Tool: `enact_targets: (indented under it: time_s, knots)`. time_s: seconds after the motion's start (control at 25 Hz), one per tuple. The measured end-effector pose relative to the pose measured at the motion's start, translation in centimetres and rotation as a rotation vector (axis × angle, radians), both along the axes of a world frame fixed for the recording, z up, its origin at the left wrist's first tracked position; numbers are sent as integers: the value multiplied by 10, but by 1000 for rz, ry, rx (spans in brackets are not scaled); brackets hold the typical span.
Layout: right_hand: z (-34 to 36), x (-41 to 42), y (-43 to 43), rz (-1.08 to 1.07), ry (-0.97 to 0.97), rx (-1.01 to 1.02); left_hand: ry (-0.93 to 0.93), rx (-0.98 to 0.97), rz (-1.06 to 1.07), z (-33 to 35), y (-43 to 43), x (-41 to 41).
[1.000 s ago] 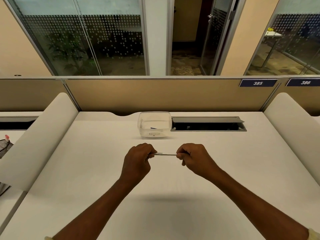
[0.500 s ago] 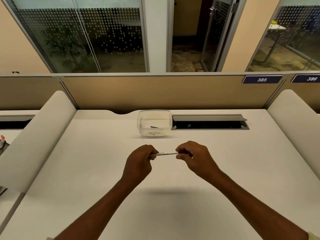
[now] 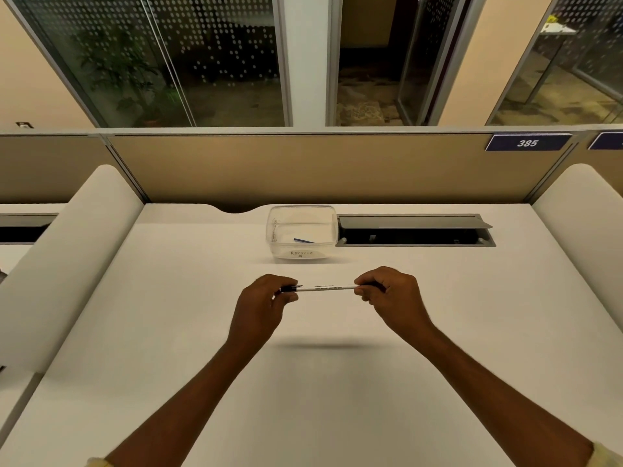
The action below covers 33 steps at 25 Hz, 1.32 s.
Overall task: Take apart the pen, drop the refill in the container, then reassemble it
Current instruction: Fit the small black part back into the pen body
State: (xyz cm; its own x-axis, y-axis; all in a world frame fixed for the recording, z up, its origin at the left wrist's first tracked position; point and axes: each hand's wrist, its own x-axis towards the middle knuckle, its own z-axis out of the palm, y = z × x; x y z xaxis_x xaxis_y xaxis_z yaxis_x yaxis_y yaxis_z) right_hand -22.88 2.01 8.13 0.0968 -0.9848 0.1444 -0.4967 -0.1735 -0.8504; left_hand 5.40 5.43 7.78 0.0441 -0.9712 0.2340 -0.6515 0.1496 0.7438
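Observation:
A slim white pen (image 3: 328,288) with a black end piece is held level above the white desk, between both hands. My left hand (image 3: 263,306) pinches the black end at the pen's left. My right hand (image 3: 392,298) grips the pen's right end, which its fingers hide. A clear plastic container (image 3: 301,232) marked "RECYCLE" stands on the desk beyond the hands, apart from them. Inside it lies a short blue piece (image 3: 303,241) and a small wiry bit at its left wall.
An open cable hatch (image 3: 414,230) is set into the desk right of the container. White rounded dividers (image 3: 77,251) flank the desk on both sides. A tan partition with a "385" plate (image 3: 527,143) closes the back.
My hands have drawn apart along the pen, so more of the white barrel and the black left end now show. The view has tilted slightly.

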Motion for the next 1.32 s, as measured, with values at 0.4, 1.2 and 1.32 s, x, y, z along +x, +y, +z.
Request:
enact_targets:
  time_s: [0.4, 1.2, 1.32]
  knots:
    - [-35, -2, -32, -41, -19, 172, -89, 25, 78, -35, -35, 11]
    - [-125, 12, -84, -2, 189, 278, -268, 311, 0, -115, -100, 16]
    - [-134, 14, -86, 1, 254, 258, -347, 343, 27, -121, -101, 13]
